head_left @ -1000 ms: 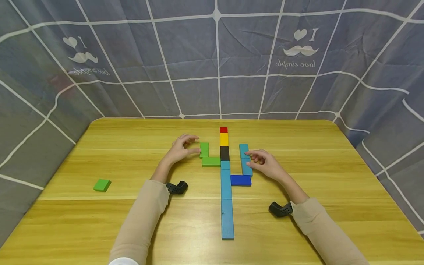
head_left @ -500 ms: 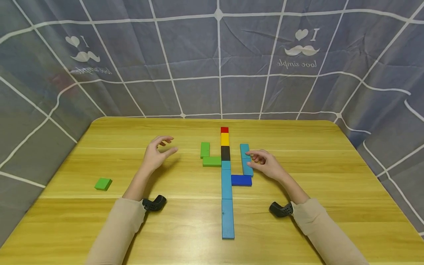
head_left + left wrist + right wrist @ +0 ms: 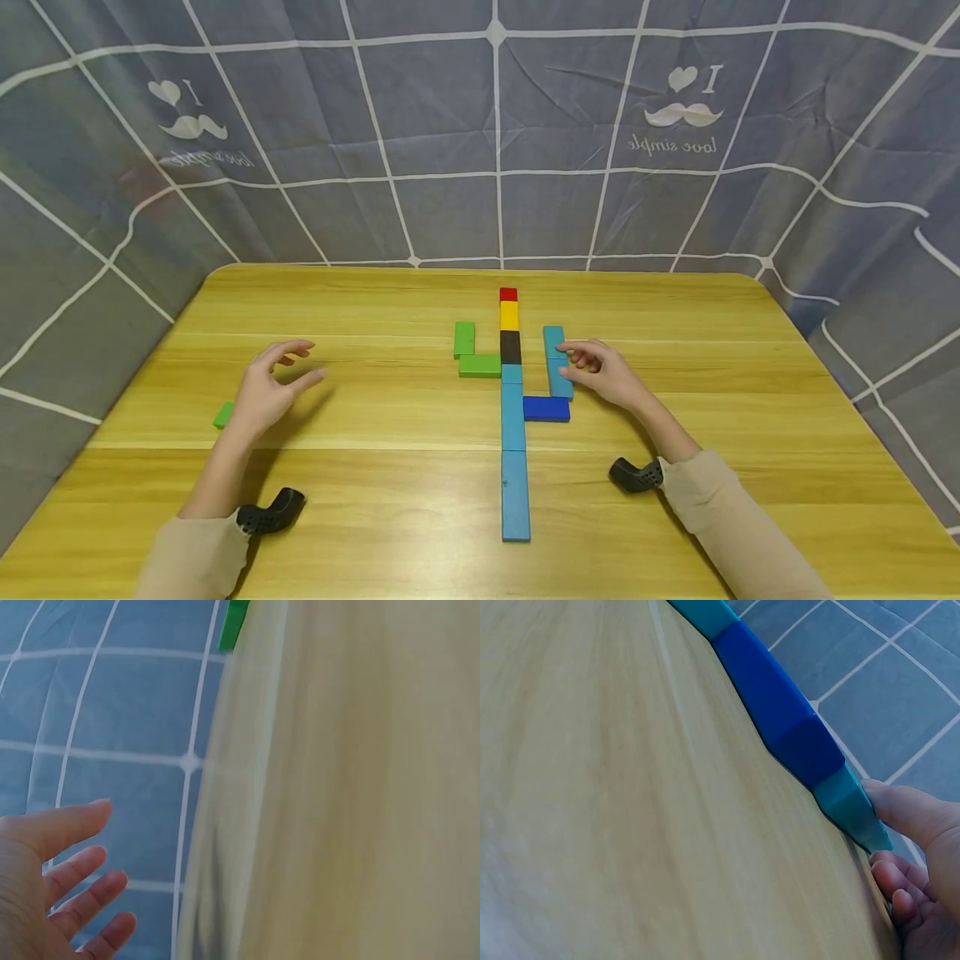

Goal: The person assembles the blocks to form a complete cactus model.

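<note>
My left hand is raised over the left part of the table, thumb and fingers apart and holding nothing. Behind its wrist a small green block is partly hidden. My right hand stays by two light blue blocks laid end to end, its index finger and thumb right at their right side. In the right wrist view the thumb overlaps the end of a light blue block, beyond a dark blue block. That dark blue block joins the pair to the central column of light blue blocks.
The column continues away from me with a black block, a yellow block and a red block. Two green blocks form a corner on its left. A grey curtain hangs behind the wooden table.
My left hand has drawn away from the green corner blocks, to the left and towards me, and now partly covers the lone green block. The right hand has stayed in place.
</note>
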Demonstrator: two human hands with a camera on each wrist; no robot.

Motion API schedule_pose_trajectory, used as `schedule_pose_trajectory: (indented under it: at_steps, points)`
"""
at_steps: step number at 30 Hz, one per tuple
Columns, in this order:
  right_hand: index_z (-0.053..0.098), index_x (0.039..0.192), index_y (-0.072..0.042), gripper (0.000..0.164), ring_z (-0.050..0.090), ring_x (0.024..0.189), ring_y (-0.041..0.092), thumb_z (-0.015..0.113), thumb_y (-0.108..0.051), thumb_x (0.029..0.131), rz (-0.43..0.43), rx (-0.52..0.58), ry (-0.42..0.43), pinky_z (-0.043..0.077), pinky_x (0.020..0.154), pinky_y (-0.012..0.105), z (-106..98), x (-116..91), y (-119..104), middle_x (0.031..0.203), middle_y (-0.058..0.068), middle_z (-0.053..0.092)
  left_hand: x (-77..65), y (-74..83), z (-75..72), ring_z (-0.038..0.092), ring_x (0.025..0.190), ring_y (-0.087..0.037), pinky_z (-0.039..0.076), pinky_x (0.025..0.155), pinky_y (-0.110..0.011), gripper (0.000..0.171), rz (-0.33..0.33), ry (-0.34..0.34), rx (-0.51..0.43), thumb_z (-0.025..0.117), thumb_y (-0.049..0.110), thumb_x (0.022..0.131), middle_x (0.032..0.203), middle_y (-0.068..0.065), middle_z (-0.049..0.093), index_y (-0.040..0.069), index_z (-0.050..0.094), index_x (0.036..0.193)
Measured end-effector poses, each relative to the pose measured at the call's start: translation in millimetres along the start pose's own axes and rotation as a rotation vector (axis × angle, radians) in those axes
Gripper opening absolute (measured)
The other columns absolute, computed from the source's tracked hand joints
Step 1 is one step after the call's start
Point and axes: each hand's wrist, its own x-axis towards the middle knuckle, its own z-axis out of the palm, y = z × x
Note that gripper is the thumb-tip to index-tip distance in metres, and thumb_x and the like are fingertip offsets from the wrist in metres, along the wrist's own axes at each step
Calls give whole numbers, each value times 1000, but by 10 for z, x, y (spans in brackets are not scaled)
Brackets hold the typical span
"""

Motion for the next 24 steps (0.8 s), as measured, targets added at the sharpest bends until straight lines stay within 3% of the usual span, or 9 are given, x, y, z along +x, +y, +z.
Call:
schedule_pose_trajectory:
  at_steps: [5,9,12,17,20,24]
  points:
    - [56,118,8,35,43,77,25,62,-3,85,-1,6,0,37,67,25,-3,-1,-7,91,21,51,-162,-141,-265,41,98,-30,32,76,-46,44,-44,-24,82,67,20,84,111,-19,52,-1,53,120]
    - [56,118,9,35,43,77,24,62,-3,85,-2,6,1,37,67,25,0,1,1,92,21,51,-272,-322,-452,40,95,-20,33,74,-39,45,-24,-42,143,67,20,84,110,-13,51,0,53,121]
    - [56,118,8,35,43,77,24,62,-3,85,0,7,-1,37,67,25,2,1,10,92,20,51,-359,-482,-578,38,95,-8,31,75,-35,46,-18,-57,137,67,18,84,109,1,49,1,51,123]
    - [56,118,8,35,43,77,24,62,-3,85,6,15,-3,37,67,25,-1,0,14,92,20,51,-478,-684,-748,32,98,13,30,80,-15,48,-35,-124,72,64,14,86,112,24,41,1,47,128]
    - [56,118,8,36,42,77,24,62,-3,85,8,18,-2,37,67,25,1,4,22,92,21,50,-512,-754,-798,34,100,17,25,76,-3,46,-2,-139,47,64,9,85,112,29,41,0,48,127]
    - [56,118,8,35,43,77,24,62,-3,85,7,17,3,37,68,26,3,6,27,92,21,50,-542,-787,-838,34,100,15,23,77,-4,44,25,-158,54,64,7,84,110,30,41,0,50,125]
